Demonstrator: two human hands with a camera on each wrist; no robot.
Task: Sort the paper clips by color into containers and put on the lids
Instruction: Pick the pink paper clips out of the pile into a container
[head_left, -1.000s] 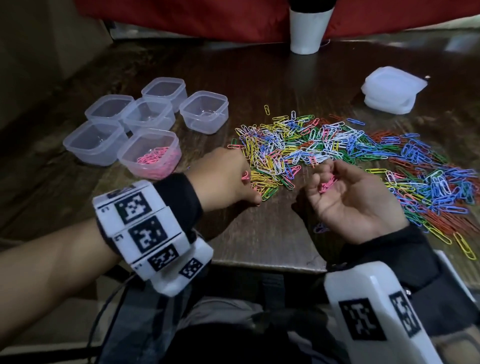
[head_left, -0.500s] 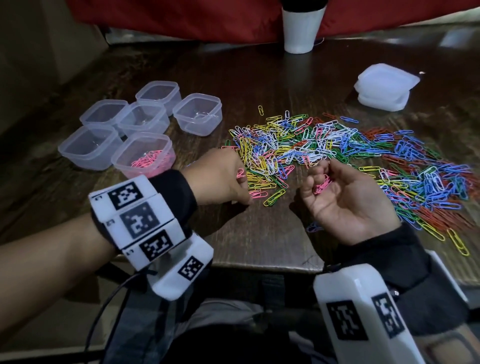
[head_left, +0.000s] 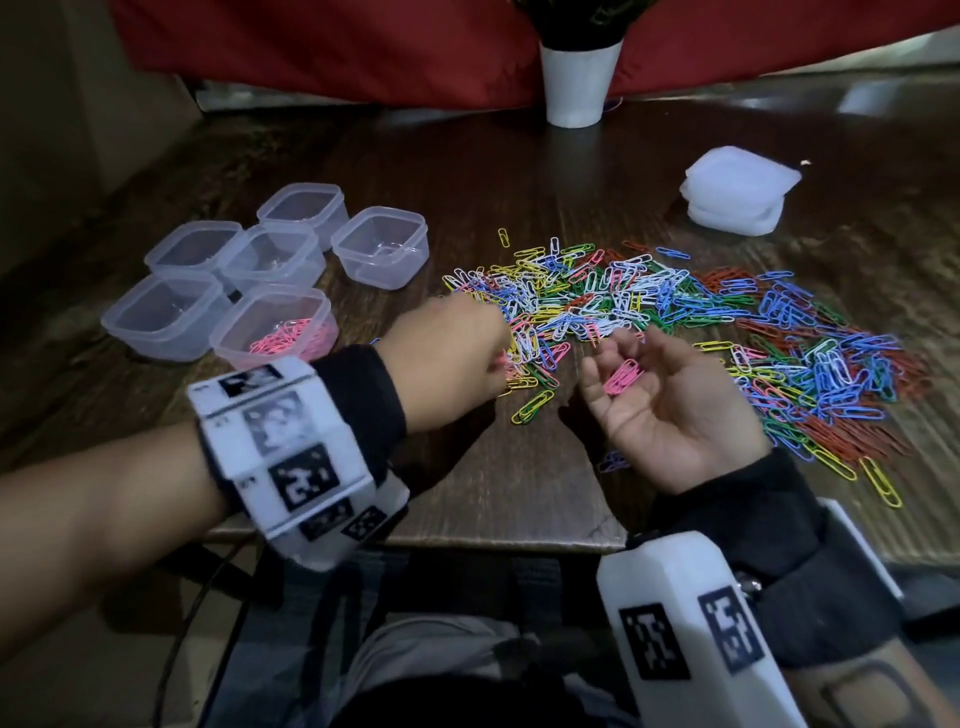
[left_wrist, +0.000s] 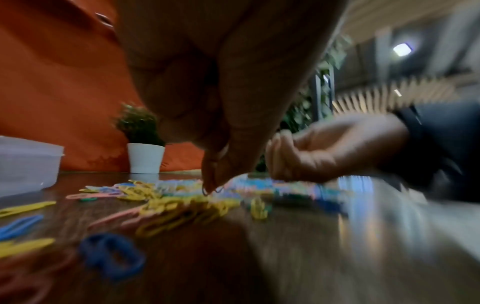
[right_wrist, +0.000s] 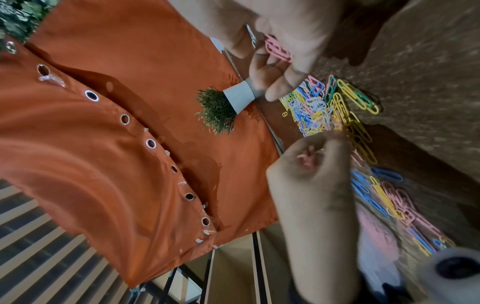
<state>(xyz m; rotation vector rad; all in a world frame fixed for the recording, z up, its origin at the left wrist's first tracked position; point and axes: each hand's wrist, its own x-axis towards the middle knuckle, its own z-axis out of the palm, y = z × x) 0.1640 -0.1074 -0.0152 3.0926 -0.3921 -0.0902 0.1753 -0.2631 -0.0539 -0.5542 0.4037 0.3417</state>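
Since the earlier frame the left hand (head_left: 451, 358) has moved up into the heap of paper clips (head_left: 675, 332) at mid-frame, pinching there. The right hand (head_left: 670, 410), lower right, stays cupped, holding pink clips (head_left: 622, 375).

From the left wrist, fingertips (left_wrist: 211, 181) pinch over the blurred clips.

From the right wrist, pink clips lie in the palm at top.

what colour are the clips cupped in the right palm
Pink, clearest in the head view: pink clips in the right hand.
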